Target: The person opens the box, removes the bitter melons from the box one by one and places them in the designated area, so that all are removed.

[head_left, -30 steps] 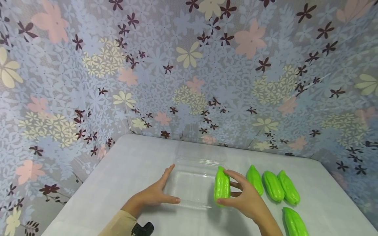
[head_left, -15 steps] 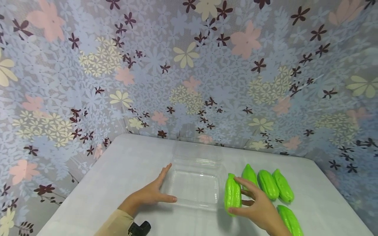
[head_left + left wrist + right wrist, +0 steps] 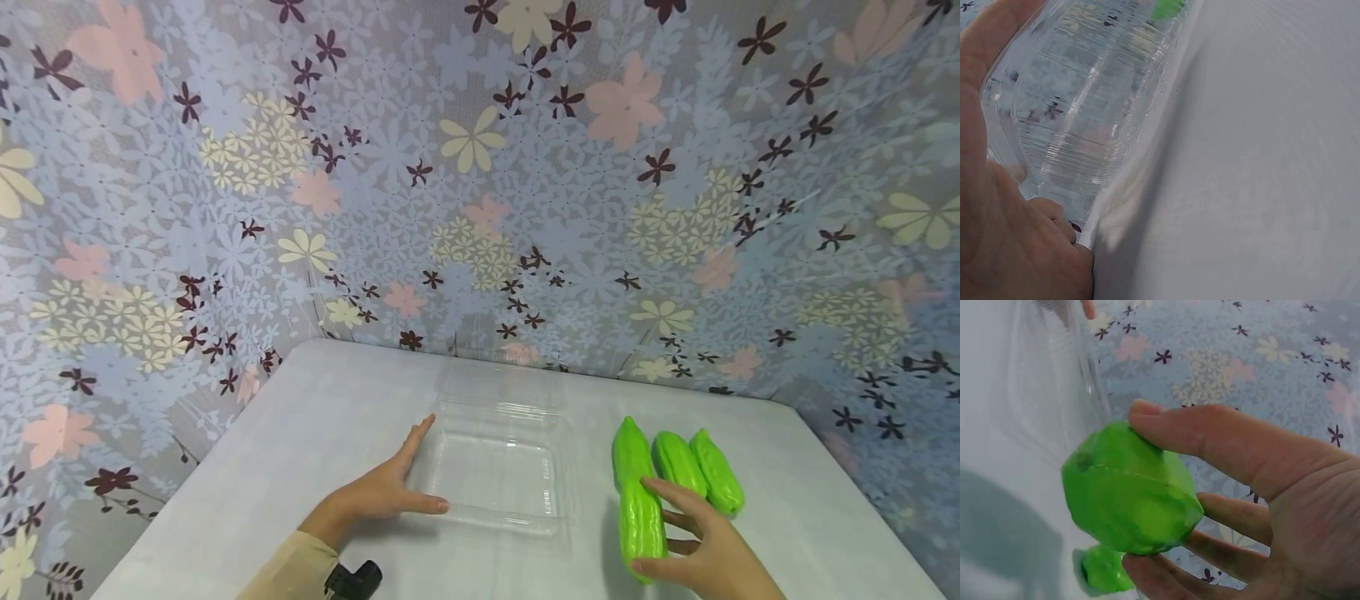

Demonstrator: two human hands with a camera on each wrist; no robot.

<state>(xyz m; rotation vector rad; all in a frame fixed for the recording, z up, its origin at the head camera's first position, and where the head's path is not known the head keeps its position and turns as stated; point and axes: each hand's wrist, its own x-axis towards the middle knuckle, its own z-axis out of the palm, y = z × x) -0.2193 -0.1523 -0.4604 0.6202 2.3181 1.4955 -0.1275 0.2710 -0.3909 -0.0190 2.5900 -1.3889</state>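
My right hand (image 3: 705, 546) holds a bright green, ridged toy gourd (image 3: 642, 533) between thumb and fingertips, to the right of the container. In the right wrist view the gourd's blunt end (image 3: 1132, 487) faces the camera. My left hand (image 3: 382, 487) rests at the left side of a clear plastic clamshell container (image 3: 557, 492), fingers and thumb spread. Its lid (image 3: 498, 385) is folded back toward the wall. In the left wrist view the hand lies along the container's ribbed wall (image 3: 1079, 119). Nothing lies inside the container.
Beyond the held gourd lie more green gourds: one (image 3: 632, 446) directly behind it, overlapped by it in the head view, and two others (image 3: 678, 462) side by side. A white-covered table (image 3: 330, 392) meets a flower-patterned backdrop (image 3: 390, 208) at its far edge.
My right hand has carried the gourd from over the container's right side to the right and nearer me. It now hides the nearest loose gourd. My left hand keeps its place at the container.
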